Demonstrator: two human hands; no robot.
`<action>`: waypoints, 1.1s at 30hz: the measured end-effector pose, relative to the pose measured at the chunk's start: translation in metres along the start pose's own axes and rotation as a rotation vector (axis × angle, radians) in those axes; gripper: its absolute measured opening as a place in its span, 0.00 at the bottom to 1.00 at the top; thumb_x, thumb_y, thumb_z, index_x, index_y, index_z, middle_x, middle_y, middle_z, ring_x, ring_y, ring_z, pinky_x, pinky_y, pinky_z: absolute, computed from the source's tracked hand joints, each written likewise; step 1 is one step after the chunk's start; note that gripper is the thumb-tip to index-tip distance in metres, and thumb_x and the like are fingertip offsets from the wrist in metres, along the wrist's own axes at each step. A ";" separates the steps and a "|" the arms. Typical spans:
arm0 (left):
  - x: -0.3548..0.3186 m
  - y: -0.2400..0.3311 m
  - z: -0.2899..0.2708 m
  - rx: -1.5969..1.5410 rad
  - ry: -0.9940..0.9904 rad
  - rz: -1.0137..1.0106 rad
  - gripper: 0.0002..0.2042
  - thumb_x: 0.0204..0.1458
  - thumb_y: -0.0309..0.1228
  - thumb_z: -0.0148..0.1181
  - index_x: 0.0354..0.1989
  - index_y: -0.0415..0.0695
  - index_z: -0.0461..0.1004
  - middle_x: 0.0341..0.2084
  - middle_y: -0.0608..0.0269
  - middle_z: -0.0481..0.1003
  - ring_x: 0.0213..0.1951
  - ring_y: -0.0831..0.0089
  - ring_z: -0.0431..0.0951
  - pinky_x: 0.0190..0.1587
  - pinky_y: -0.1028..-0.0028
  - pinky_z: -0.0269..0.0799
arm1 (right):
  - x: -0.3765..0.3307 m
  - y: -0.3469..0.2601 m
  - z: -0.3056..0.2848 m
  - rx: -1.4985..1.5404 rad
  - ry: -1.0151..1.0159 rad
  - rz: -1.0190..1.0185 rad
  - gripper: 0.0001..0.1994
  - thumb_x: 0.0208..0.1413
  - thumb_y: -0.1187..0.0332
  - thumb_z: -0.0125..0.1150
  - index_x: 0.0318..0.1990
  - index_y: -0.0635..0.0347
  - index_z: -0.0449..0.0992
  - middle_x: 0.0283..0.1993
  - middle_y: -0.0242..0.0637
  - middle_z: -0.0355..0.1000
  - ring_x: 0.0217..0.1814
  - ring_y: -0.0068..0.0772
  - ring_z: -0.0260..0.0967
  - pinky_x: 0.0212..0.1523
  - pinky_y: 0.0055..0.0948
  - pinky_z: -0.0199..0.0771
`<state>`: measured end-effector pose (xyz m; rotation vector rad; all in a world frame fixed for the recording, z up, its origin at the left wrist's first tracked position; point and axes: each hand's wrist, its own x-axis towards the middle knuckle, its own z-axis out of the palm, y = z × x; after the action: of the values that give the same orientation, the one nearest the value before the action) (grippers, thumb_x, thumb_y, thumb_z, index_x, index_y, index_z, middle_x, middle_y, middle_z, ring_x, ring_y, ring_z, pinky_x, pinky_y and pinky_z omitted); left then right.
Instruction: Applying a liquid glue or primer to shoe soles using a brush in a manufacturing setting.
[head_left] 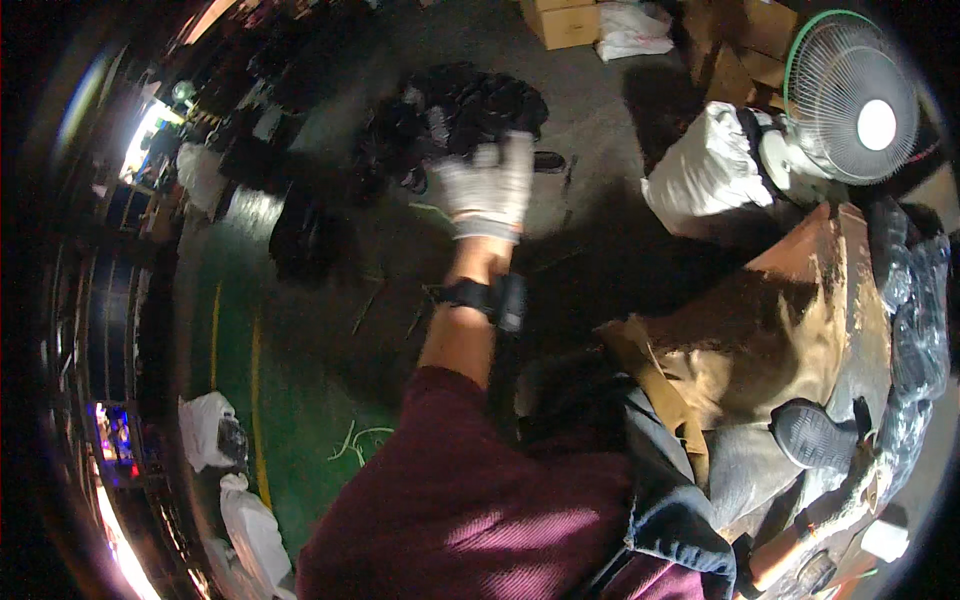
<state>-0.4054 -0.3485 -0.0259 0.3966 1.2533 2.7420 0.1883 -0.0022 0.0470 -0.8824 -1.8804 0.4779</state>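
My left hand [489, 187] is stretched out in front of me in a white knit glove, with its back toward the camera. A black band [478, 296] sits on the wrist above a maroon sleeve. The hand is raised in front of a heap of black pieces [455, 105] on the grey floor, and its fingertips are hidden. At the lower right my right hand [862, 482], in a dirty glove, lies by a worn brown workbench [800, 320]. A black shoe-like piece [810, 435] is just to its left. I cannot see its grip.
A white-and-green standing fan [852, 98] is at the upper right, with a white sack [705, 172] beside it. Cardboard boxes [562, 22] stand at the top. White bags [205, 430] lie at the lower left on a green floor with yellow lines. Dark wrapped bundles [915, 300] lie along the bench's right.
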 end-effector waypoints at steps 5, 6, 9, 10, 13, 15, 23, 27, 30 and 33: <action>-0.137 -0.196 0.211 -0.565 -0.492 -1.203 0.14 0.66 0.34 0.54 0.50 0.36 0.76 0.49 0.48 0.77 0.55 0.51 0.75 0.64 0.55 0.72 | -0.011 -0.055 -0.004 -0.070 0.244 0.267 0.17 0.69 0.63 0.56 0.51 0.70 0.81 0.47 0.44 0.82 0.47 0.34 0.78 0.53 0.32 0.77; -0.170 -0.208 0.226 0.138 -0.951 -0.810 0.15 0.64 0.35 0.56 0.52 0.36 0.77 0.51 0.46 0.77 0.56 0.54 0.76 0.63 0.58 0.72 | -0.025 -0.034 0.005 -0.034 0.272 0.337 0.15 0.68 0.64 0.57 0.49 0.69 0.82 0.45 0.42 0.82 0.46 0.31 0.78 0.51 0.31 0.76; -0.269 -0.195 0.325 0.884 -1.460 -0.553 0.24 0.57 0.42 0.64 0.57 0.37 0.76 0.54 0.41 0.76 0.56 0.54 0.77 0.60 0.59 0.72 | -0.071 -0.024 -0.050 -0.216 0.461 0.393 0.14 0.67 0.65 0.57 0.47 0.68 0.81 0.44 0.43 0.82 0.44 0.32 0.78 0.49 0.31 0.77; -0.287 -0.186 0.345 1.055 -1.503 -0.552 0.28 0.54 0.45 0.66 0.59 0.38 0.75 0.55 0.39 0.76 0.56 0.52 0.77 0.59 0.58 0.72 | -0.076 -0.020 -0.064 -0.250 0.511 0.391 0.13 0.66 0.65 0.57 0.47 0.67 0.81 0.43 0.43 0.81 0.44 0.33 0.78 0.49 0.31 0.77; -0.343 -0.185 0.376 1.236 -1.539 -0.053 0.38 0.48 0.51 0.71 0.64 0.41 0.70 0.53 0.36 0.76 0.54 0.43 0.77 0.57 0.54 0.73 | -0.082 0.004 -0.146 -0.461 0.619 0.389 0.12 0.65 0.66 0.57 0.45 0.66 0.81 0.42 0.45 0.81 0.43 0.34 0.79 0.47 0.32 0.77; -0.374 -0.181 0.383 1.211 -1.583 0.007 0.43 0.44 0.53 0.73 0.66 0.42 0.67 0.54 0.37 0.74 0.54 0.42 0.76 0.58 0.52 0.72 | -0.091 0.020 -0.198 -0.621 0.639 0.391 0.11 0.64 0.66 0.57 0.44 0.65 0.80 0.41 0.45 0.81 0.42 0.35 0.79 0.46 0.32 0.77; -0.400 -0.208 0.379 1.159 -1.509 0.531 0.50 0.40 0.54 0.76 0.71 0.45 0.60 0.64 0.46 0.66 0.66 0.45 0.64 0.68 0.50 0.61 | -0.086 0.097 -0.266 -1.305 0.407 0.314 0.09 0.60 0.65 0.59 0.40 0.59 0.80 0.37 0.45 0.81 0.39 0.39 0.80 0.42 0.34 0.78; -0.405 -0.226 0.418 1.309 -1.519 0.555 0.53 0.38 0.56 0.76 0.71 0.40 0.58 0.59 0.46 0.70 0.64 0.47 0.68 0.66 0.50 0.64 | -0.065 0.121 -0.258 -1.161 0.260 0.612 0.11 0.58 0.54 0.61 0.39 0.46 0.84 0.35 0.42 0.82 0.41 0.45 0.80 0.45 0.40 0.78; -0.400 -0.222 0.451 1.447 -1.750 0.374 0.46 0.42 0.43 0.72 0.71 0.42 0.58 0.57 0.47 0.72 0.60 0.46 0.71 0.64 0.52 0.66 | -0.068 0.148 -0.277 -1.218 0.126 0.529 0.12 0.58 0.52 0.58 0.40 0.43 0.83 0.34 0.42 0.82 0.39 0.47 0.81 0.41 0.44 0.78; -0.367 -0.226 0.472 1.036 -2.046 0.546 0.45 0.40 0.38 0.72 0.71 0.46 0.59 0.59 0.45 0.71 0.60 0.43 0.70 0.65 0.55 0.66 | -0.073 0.168 -0.283 -1.157 0.033 0.689 0.15 0.61 0.51 0.52 0.40 0.46 0.82 0.38 0.42 0.82 0.40 0.46 0.81 0.45 0.45 0.76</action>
<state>0.0738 0.0713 0.0284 2.5973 1.3415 0.2452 0.5219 0.0407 0.0223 -2.2963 -1.6976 -0.3230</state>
